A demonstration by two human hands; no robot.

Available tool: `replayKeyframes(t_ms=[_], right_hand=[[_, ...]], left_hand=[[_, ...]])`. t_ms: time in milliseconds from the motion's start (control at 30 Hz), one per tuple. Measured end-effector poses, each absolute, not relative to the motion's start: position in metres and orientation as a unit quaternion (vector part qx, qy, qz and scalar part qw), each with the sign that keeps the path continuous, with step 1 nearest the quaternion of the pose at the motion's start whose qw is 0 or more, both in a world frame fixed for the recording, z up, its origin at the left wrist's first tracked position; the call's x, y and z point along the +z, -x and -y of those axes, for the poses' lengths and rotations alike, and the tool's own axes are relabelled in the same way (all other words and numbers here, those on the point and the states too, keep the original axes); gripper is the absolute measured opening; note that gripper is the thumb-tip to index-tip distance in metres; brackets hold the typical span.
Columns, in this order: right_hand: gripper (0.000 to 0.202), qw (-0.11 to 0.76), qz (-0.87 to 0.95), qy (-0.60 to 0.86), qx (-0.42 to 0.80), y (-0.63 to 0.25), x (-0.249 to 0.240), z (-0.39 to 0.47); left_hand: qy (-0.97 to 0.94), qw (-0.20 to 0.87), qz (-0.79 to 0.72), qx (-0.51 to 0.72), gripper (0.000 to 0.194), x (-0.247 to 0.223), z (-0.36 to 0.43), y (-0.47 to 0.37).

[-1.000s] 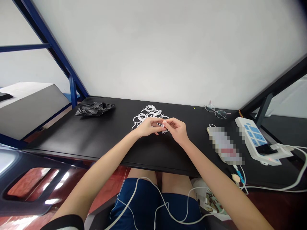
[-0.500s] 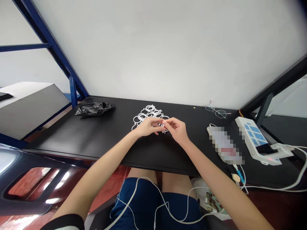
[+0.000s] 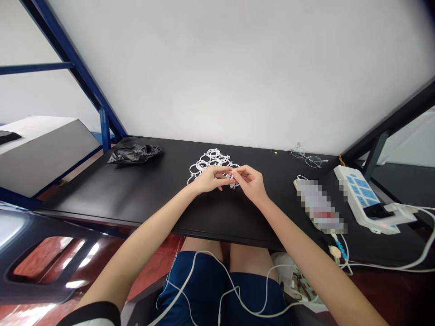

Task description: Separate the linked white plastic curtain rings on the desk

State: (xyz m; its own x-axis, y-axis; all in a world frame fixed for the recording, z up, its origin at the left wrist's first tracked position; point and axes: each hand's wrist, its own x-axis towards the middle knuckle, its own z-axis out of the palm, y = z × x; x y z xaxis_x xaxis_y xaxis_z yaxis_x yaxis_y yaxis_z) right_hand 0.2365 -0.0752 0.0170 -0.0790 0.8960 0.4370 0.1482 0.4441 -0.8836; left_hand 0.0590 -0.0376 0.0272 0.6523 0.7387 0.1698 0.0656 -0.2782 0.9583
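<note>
White rings on a black desk, two hands meeting at the near side of the pile

The person's left hand (image 3: pixel 212 179) reaches in with thumb and forefinger curved, a gap showing between them. The right hand (image 3: pixel 250 180) has its thumb and fingertips drawn close together, right up against the left fingertips. A bit of white shows there, but it is too small to tell whether either hand grips it or it lies behind.

Just beyond the fingers, from 9 to 12 o'clock, the white rings (image 3: pixel 213 156) lie loose and overlapping on the black desk (image 3: pixel 163 199), partly hidden by the hands. Well apart, between 9 and 10 o'clock, sits a crumpled black plastic bag (image 3: pixel 134 154); its contents cannot be seen.

Glasses (image 3: pixel 313 161) rest between 2 and 3 o'clock near the desk's back edge. A phone (image 3: pixel 317 203), its screen blurred, lies between 3 and 4, and a white power strip (image 3: pixel 360 194) stands beyond it with a charger plugged in.

Bare desktop runs between the bag and the rings, and from the hands down to the front edge at 6 o'clock. Below that edge, white cables (image 3: pixel 183 286) cross the person's blue shorts (image 3: pixel 204 299).
</note>
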Motion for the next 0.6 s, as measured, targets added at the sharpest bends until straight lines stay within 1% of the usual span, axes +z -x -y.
replayKeyframes(t_ms=[167, 433, 600], right_hand=[[0.026, 0.554, 0.627, 0.414, 0.359, -0.237, 0.019, 0.073], [0.031, 0.560, 0.614, 0.414, 0.370, -0.239, 0.013, 0.065], [0.034, 0.569, 0.607, 0.414, 0.370, -0.241, 0.011, 0.061]], left_hand=[[-0.745, 0.506, -0.294, 0.321, 0.048, 0.025, 0.038, -0.062], [-0.722, 0.473, -0.345, 0.369, 0.046, 0.025, 0.042, -0.063], [-0.716, 0.476, -0.352, 0.370, 0.046, 0.020, 0.040, -0.064]])
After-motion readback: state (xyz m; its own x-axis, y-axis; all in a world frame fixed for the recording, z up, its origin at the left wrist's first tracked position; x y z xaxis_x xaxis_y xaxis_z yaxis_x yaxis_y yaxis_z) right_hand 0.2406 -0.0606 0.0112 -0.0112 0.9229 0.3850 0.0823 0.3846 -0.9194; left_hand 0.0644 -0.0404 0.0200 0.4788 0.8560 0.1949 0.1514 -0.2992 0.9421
